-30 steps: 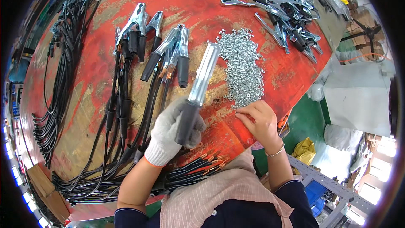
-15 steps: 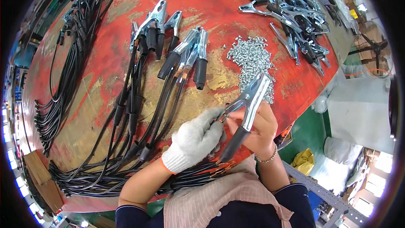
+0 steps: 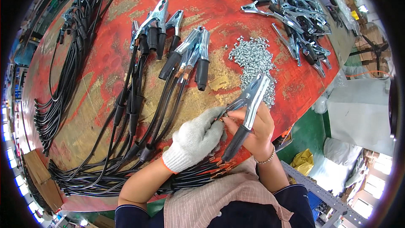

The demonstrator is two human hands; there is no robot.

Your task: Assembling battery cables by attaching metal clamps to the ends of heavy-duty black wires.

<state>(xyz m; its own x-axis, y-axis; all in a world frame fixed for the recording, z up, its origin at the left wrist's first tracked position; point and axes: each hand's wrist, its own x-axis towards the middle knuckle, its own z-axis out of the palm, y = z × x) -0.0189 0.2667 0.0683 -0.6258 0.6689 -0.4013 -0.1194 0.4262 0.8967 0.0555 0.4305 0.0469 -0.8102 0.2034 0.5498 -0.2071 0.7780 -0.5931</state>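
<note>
In front of me my left hand (image 3: 192, 139), in a white knit glove with an orange cuff edge, is closed round one arm of a silver battery clamp (image 3: 255, 101). A copper cable end shows small and partly hidden at its fingertips. My right hand (image 3: 259, 128), bare and with a beaded bracelet, pinches at the same spot; whatever lies between its fingertips is too small to make out. The clamp's jaws point up and away, and its black-sleeved other arm crosses in front of my right fingers. Beyond it lies a pile of small silver screws (image 3: 252, 57).
Several clamps with cables attached (image 3: 192, 52) lie left of centre on the worn red table (image 3: 228, 0). Loose clamps (image 3: 291, 12) are heaped at the far right. Bundled black cables (image 3: 69, 88) lie at the left, and cables with copper ends (image 3: 194, 177) run along the near edge.
Both hands keep their hold near the clamp's joint. My right fingers and wrist have shifted very slightly; the clamp's black sleeve has tipped up a little.
</note>
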